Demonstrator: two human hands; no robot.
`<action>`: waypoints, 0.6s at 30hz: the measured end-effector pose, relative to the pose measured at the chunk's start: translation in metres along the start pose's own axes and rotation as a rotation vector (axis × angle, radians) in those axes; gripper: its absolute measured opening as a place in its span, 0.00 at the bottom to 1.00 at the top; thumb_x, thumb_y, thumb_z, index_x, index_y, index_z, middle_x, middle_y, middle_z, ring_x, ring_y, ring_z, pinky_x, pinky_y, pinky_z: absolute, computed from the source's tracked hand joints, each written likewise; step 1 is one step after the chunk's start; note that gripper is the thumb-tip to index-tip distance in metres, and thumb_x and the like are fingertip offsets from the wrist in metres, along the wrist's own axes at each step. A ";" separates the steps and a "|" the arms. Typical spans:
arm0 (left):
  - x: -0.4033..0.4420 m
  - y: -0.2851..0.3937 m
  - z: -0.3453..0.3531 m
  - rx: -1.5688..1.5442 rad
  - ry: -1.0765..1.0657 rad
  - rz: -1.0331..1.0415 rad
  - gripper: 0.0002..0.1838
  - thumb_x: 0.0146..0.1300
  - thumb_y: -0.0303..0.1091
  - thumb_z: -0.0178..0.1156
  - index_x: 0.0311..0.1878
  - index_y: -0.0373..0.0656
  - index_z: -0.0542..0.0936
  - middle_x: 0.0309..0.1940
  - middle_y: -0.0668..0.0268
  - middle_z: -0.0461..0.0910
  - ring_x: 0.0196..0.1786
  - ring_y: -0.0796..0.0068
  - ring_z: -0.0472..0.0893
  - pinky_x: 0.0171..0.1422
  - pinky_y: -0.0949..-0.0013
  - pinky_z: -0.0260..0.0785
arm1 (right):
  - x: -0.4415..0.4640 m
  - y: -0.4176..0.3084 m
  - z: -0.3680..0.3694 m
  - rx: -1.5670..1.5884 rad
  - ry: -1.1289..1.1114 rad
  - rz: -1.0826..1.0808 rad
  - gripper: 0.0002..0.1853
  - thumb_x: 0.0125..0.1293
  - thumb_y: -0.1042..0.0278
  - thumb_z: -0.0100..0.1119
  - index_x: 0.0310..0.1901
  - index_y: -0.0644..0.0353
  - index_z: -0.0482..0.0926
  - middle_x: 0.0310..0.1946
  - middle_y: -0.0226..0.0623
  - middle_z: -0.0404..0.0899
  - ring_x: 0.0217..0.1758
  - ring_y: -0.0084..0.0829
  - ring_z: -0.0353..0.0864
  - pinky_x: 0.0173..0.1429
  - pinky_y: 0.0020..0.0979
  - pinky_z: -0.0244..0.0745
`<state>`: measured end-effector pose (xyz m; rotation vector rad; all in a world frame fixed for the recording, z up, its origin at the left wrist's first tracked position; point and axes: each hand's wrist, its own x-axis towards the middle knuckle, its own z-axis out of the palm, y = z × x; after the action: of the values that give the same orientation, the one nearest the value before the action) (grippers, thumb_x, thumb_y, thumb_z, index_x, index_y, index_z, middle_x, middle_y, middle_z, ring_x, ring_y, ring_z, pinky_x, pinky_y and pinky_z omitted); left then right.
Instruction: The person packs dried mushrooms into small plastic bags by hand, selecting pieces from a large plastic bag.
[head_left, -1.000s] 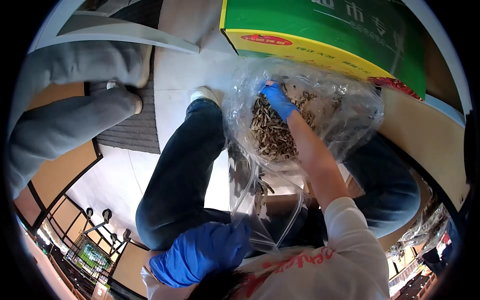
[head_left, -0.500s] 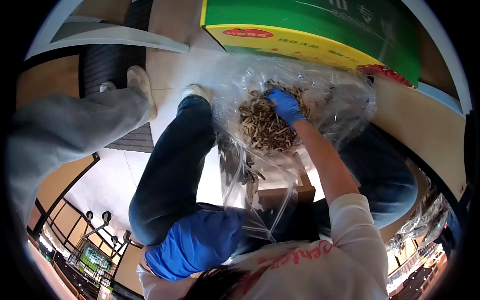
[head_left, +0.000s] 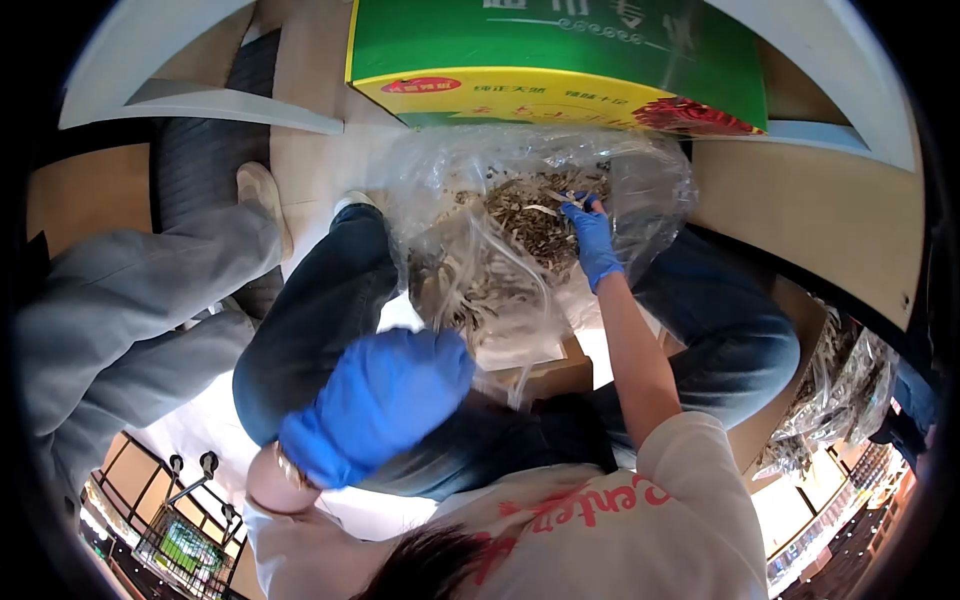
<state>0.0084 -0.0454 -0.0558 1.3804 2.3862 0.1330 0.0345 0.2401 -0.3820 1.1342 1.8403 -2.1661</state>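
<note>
My right hand (head_left: pixel 594 240), in a thin blue glove, reaches into a large clear plastic bag (head_left: pixel 652 185). Its fingers are curled around some dried brown and pale strips (head_left: pixel 530 228) that look like dried mushrooms. More strips lie under a fold of the clear plastic, on the side nearer me. Loose blue material covers my left hand (head_left: pixel 385 400), which is over my lap, apart from the bag. Its fingers are hidden under the blue, so their position does not show.
Beyond the bag stands a green and yellow printed box (head_left: pixel 560 85). A cardboard box (head_left: pixel 550 378) sits between my legs below the bag. At the left are another person's grey-trousered legs (head_left: pixel 150 275). More clear-bagged goods (head_left: pixel 835 385) are at the right, and a wire cart (head_left: pixel 185 535) at lower left.
My right hand has turned, with its fingertips now over the strips at the bag's far right. My left hand has risen toward the bag. The plastic's near side has folded forward over the strips.
</note>
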 end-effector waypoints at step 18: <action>0.112 0.030 0.048 0.105 0.064 0.194 0.06 0.54 0.30 0.52 0.31 0.43 0.78 0.28 0.58 0.78 0.32 0.56 0.81 0.35 0.58 0.74 | -0.155 -0.179 0.012 0.160 0.194 -0.886 0.13 0.61 0.82 0.55 0.47 0.60 0.70 0.46 0.32 0.73 0.49 0.24 0.71 0.59 0.27 0.64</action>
<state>0.0007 0.0606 -0.1226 1.6790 2.3356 0.1058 0.0511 0.2188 -0.1459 0.5940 2.6606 -2.7297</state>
